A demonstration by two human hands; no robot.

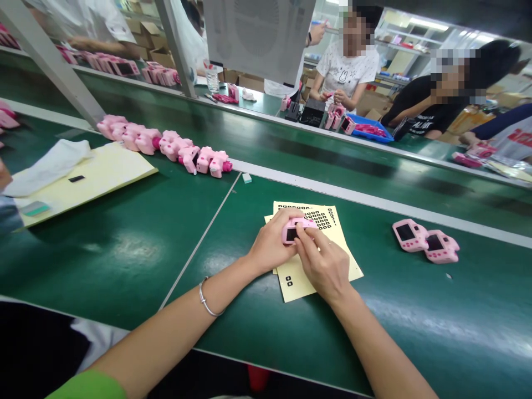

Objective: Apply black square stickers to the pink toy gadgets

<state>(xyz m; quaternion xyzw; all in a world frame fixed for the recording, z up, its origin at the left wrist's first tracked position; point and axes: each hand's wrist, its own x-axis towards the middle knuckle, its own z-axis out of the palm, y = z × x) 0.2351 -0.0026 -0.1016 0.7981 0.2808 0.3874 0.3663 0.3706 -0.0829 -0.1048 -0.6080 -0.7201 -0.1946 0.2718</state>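
Both hands, left [270, 246] and right [322, 266], grip a pink toy camera [296, 228] above a yellow sticker sheet [347, 266].

Both forearms enter from the lower edge and converge toward frame centre, bare to the elbow. Left forearm runs diagonally up and right; a green sleeve edge shows near its elbow, a thin bangle sits just below the wrist. Left hand [270, 246]: back of hand toward camera, fingers curled in a closed grasp, thumb tucked on the far side, out of sight. Right forearm rises from lower right, angled up and left. Right hand [322, 266]: back of hand up, wrist slightly bent, fingers drawn together and pointing toward the left hand, fingertips pinched. The two hands touch at the fingertips. Palms not visible on either side.
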